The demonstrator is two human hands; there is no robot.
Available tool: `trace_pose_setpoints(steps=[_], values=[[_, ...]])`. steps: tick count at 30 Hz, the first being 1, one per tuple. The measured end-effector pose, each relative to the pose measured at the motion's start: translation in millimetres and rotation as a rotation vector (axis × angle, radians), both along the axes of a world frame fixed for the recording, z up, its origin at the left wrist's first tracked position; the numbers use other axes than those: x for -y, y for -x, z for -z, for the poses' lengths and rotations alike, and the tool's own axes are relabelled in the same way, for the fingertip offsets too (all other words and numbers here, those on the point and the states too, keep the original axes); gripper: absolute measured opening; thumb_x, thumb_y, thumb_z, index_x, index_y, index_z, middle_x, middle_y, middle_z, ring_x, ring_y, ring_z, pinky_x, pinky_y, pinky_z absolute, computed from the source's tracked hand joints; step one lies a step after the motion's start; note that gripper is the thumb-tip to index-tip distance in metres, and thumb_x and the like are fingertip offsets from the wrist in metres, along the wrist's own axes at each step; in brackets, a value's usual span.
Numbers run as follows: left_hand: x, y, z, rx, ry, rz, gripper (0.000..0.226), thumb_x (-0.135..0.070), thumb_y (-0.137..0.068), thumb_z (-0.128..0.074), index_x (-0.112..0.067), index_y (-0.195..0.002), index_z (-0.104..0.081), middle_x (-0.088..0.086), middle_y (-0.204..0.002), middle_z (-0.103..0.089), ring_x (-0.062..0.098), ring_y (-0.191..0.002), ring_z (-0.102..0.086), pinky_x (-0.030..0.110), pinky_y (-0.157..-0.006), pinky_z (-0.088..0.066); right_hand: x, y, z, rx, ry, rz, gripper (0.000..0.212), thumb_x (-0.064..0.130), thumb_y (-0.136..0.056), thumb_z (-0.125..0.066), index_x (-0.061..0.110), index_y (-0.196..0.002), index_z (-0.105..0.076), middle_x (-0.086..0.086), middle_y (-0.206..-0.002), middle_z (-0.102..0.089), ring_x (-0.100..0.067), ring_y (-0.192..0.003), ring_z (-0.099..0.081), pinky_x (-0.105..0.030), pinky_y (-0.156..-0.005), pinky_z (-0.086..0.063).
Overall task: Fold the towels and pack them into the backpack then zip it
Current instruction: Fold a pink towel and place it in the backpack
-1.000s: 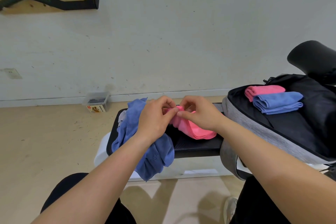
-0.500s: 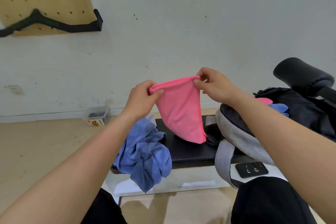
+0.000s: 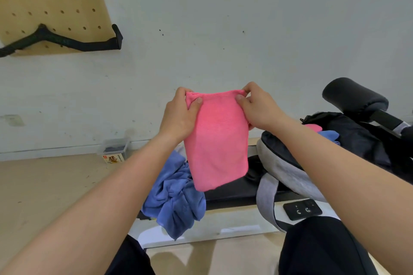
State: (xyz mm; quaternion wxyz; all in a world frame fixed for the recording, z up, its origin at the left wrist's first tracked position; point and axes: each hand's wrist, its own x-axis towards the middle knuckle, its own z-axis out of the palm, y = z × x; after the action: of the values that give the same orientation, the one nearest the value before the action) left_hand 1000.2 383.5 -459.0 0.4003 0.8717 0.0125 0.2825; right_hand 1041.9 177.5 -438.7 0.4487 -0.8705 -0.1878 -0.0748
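Note:
A pink towel (image 3: 218, 140) hangs in the air in front of me, folded into a tall rectangle. My left hand (image 3: 178, 116) pinches its top left corner and my right hand (image 3: 257, 107) pinches its top right corner. Below it a crumpled blue towel (image 3: 176, 196) lies on the black bench pad (image 3: 234, 192) and droops over its front edge. The open black and grey backpack (image 3: 281, 163) lies at the right on the bench, with a folded pink towel (image 3: 314, 127) and a folded blue towel (image 3: 328, 135) inside.
A black padded roller (image 3: 353, 98) juts out above the backpack at the right. A small black remote (image 3: 302, 209) lies on the white bench frame. A clear plastic box (image 3: 114, 150) stands on the floor by the wall. A wooden pegboard (image 3: 51, 6) hangs at the upper left.
Both hands lifted the pink towel off the bench and raised it. It now hangs flat and squared between the two hands, which have drawn its top edge taut.

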Motion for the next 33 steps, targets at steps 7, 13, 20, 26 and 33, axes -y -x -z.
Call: trace_pose_setpoints(steps=[7,13,20,26,33], values=[[-15,-40,55,-0.210,-0.146,-0.067,0.032,-0.044,-0.098,-0.053,-0.015,-0.111,-0.054,0.004,-0.103,-0.064,0.025,-0.092,-0.057,0.037,-0.079,-0.046,-9,-42,60,-0.103,0.149,0.054,0.022,0.036,-0.101,-0.046,0.016,-0.104,-0.050,-0.005,-0.093,-0.064,-0.020,-0.080,-0.060,-0.031,-0.061,-0.041],[-35,-99,121,-0.463,-0.211,-0.113,0.033,-0.044,-0.095,-0.058,-0.020,-0.078,-0.044,0.006,-0.089,-0.060,0.028,-0.081,-0.054,0.035,-0.068,-0.037,-31,-101,123,-0.302,0.129,0.031,0.010,0.022,-0.099,-0.052,0.011,-0.098,-0.050,-0.011,-0.084,-0.063,-0.023,-0.063,-0.066,-0.027,-0.045,-0.048],[-43,-146,140,-0.391,-0.115,-0.091,0.021,-0.038,-0.087,-0.067,-0.018,-0.094,-0.065,0.001,-0.081,-0.070,0.026,-0.081,-0.068,0.036,-0.077,-0.053,-42,-151,148,-0.409,-0.020,0.032,0.012,0.000,-0.095,-0.050,0.011,-0.092,-0.052,-0.013,-0.083,-0.061,-0.035,-0.072,-0.074,-0.045,-0.063,-0.062],[-45,-144,133,-0.300,-0.057,-0.044,0.016,-0.035,-0.085,-0.069,-0.021,-0.093,-0.065,0.000,-0.083,-0.072,0.022,-0.080,-0.070,0.044,-0.080,-0.056,-35,-153,143,-0.402,-0.151,0.039,0.015,-0.007,-0.088,-0.052,0.008,-0.091,-0.053,-0.021,-0.084,-0.066,-0.031,-0.071,-0.072,-0.040,-0.069,-0.062],[-27,-60,140,-0.313,-0.059,0.091,0.011,-0.032,-0.080,-0.074,-0.023,-0.085,-0.068,-0.008,-0.081,-0.071,0.015,-0.079,-0.067,0.039,-0.075,-0.055,1,-95,153,-0.147,0.249,-0.085,0.015,0.005,-0.072,-0.063,0.018,-0.081,-0.064,0.001,-0.091,-0.071,-0.011,-0.076,-0.064,-0.030,-0.074,-0.052]])
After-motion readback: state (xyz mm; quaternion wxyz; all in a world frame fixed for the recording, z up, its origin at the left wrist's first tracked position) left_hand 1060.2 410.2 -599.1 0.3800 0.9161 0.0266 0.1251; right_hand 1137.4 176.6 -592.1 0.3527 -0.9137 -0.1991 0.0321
